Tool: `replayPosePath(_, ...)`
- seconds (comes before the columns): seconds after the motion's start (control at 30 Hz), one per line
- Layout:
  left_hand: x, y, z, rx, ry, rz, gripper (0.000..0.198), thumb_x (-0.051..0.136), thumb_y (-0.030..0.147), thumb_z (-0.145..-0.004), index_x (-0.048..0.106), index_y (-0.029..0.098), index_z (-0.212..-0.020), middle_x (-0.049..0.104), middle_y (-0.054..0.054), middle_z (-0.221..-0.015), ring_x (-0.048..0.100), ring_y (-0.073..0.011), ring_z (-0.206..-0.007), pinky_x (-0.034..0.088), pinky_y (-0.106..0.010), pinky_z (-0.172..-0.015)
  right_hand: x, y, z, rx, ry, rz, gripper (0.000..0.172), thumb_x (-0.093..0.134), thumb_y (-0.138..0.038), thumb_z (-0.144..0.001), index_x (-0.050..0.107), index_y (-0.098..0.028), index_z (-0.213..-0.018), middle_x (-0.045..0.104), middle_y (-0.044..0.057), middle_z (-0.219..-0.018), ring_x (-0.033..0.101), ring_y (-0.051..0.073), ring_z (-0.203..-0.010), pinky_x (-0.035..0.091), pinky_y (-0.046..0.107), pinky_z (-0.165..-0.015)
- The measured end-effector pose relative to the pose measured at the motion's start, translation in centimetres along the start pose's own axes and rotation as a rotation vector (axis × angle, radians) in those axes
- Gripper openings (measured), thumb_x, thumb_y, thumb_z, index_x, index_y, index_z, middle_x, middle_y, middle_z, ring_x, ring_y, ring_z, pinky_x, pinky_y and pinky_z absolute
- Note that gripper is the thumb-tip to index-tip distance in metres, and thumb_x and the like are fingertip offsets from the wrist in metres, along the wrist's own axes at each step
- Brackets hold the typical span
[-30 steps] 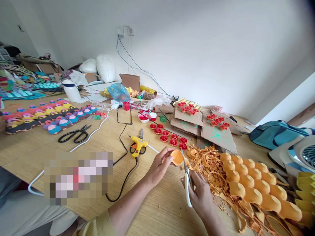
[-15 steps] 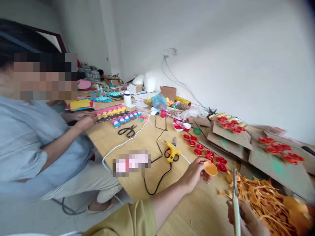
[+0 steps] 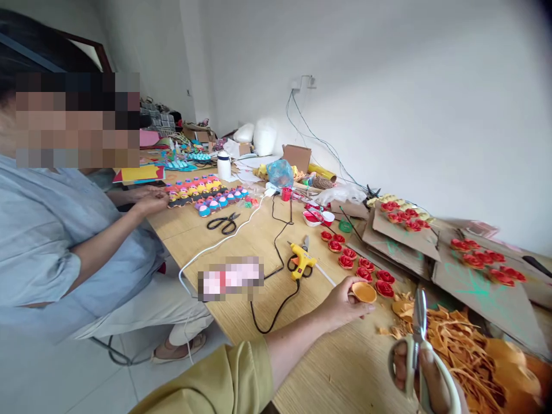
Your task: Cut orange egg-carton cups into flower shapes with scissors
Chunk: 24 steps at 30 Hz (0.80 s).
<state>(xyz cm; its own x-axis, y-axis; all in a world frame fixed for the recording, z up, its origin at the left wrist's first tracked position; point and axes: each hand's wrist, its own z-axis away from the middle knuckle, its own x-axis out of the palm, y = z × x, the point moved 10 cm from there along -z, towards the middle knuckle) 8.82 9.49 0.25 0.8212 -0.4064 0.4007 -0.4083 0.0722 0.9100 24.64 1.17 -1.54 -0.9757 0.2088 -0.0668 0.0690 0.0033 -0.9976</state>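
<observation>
One orange cup (image 3: pixel 364 292) pinched in left fingers (image 3: pixel 361 310) | right fingers (image 3: pixel 426 366) hold scissors (image 3: pixel 418 325), apparently cut off below

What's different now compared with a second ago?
The white-handled scissors in the right hand have moved right, away from the orange cup. The view has swung left, showing more of the seated co-worker. Nothing was let go: the left hand still holds the cup. The yellow glue gun and red roses stayed put.
</observation>
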Motion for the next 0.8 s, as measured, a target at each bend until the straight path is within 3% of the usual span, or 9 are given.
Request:
replayPosePath(0.13,0.0,1.3,0.2,0.042,0.014,-0.029,0.056,0.079,0.024,-0.066,0.054,0.017,-0.116,0.061,-0.003,-0.097,0.056,-0.0086,-0.07,0.048,-0.02,-0.059,1.3,-0.1,0.9,0.048,-0.083,-0.113,0.062,0.058,-0.081,-0.068,0.06,-0.02,-0.074,0.051,0.0,-0.047,0.046,0.015,-0.038,0.036,0.028,-0.035)
replayPosePath(0.27,0.0,2.4,0.4,0.079,0.029,-0.035,0.057,0.077,0.024,-0.067,0.052,0.017,-0.117,0.06,-0.004,-0.102,0.058,-0.0131,-0.082,0.05,-0.021,-0.063,2.6,-2.0,2.4,0.03,-0.09,-0.116,0.048,0.047,-0.067,-0.089,0.059,-0.021,-0.084,0.055,0.0,-0.058,0.049,0.015,-0.048,0.038,0.027,-0.046)
replayPosePath(0.53,0.2,3.6,0.7,0.137,0.021,-0.081,0.054,0.077,0.025,-0.071,0.052,0.019,-0.118,0.061,-0.006,-0.111,0.06,-0.0149,-0.091,0.052,-0.023,-0.076,3.3,-2.8,2.6,0.015,-0.125,-0.154,0.051,0.04,-0.069,-0.09,0.057,-0.021,-0.086,0.054,0.0,-0.058,0.051,0.016,-0.048,0.039,0.029,-0.046)
replayPosePath(0.8,-1.3,5.0,0.8,0.206,0.047,-0.212,0.052,0.072,0.023,-0.075,0.052,0.017,-0.122,0.062,-0.009,-0.119,0.062,-0.0179,-0.104,0.051,-0.029,-0.092,3.1,-3.9,2.9,0.031,-0.185,-0.201,0.055,0.03,-0.067,-0.093,0.059,-0.022,-0.083,0.055,0.003,-0.06,0.053,0.018,-0.054,0.046,0.033,-0.054)
